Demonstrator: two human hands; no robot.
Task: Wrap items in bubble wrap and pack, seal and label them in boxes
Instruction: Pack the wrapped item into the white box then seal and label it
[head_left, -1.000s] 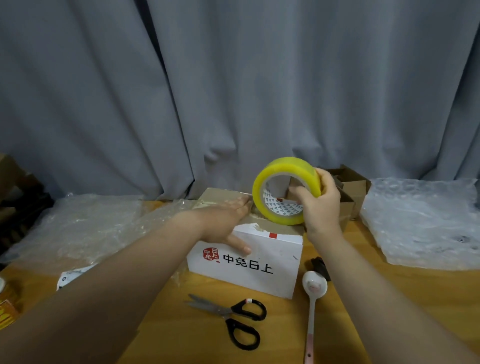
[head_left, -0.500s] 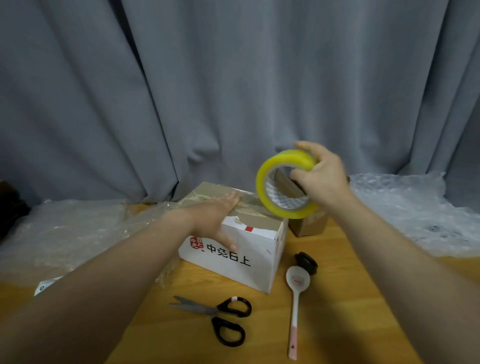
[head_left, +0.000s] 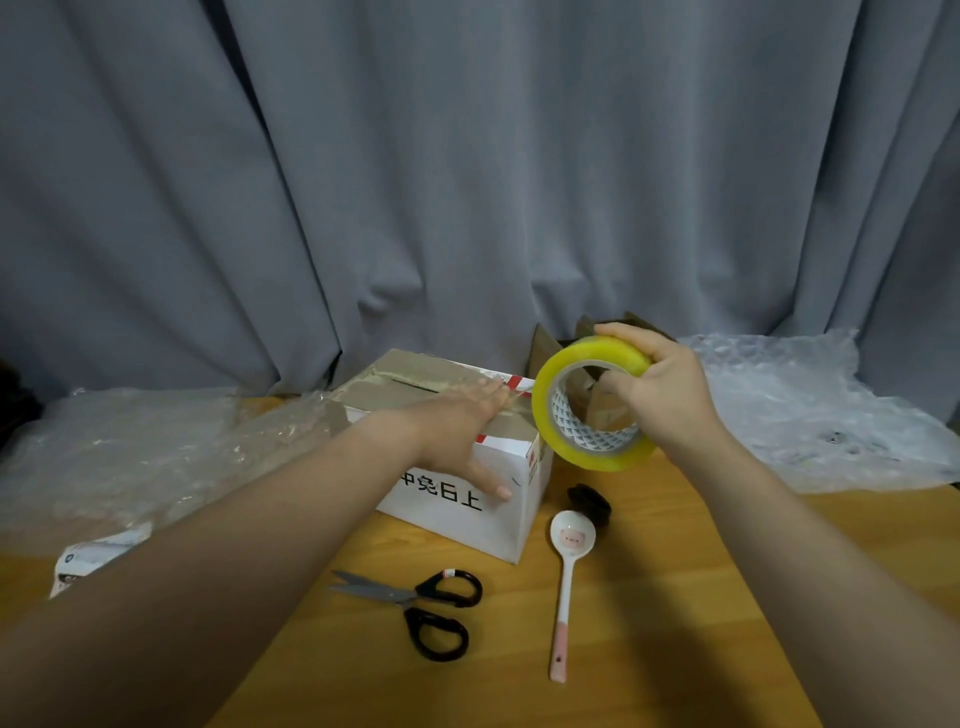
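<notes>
Now the tape roll (head_left: 592, 404) sits lower than it did a second ago, down beside the right end of the white box (head_left: 462, 467) rather than lifted above its top, and the box itself has turned so a corner faces the camera. That reads as tape being drawn across the closed flaps toward the box's right edge, so the sealing step looks underway, with cutting and labelling yet to come. The right hand (head_left: 660, 395) grips the roll, thumb through its core and fingers over the yellow rim. The left hand (head_left: 457, 431) lies flat and spread on top of the box, thumb down its front face, pinning it. The box is white with dark printed characters on its front, its brown flaps shut and glossy with tape. Scissors (head_left: 415, 608) and a spoon (head_left: 566, 577) lie just in front of the box, and bubble wrap (head_left: 810, 415) lies to its right.
</notes>
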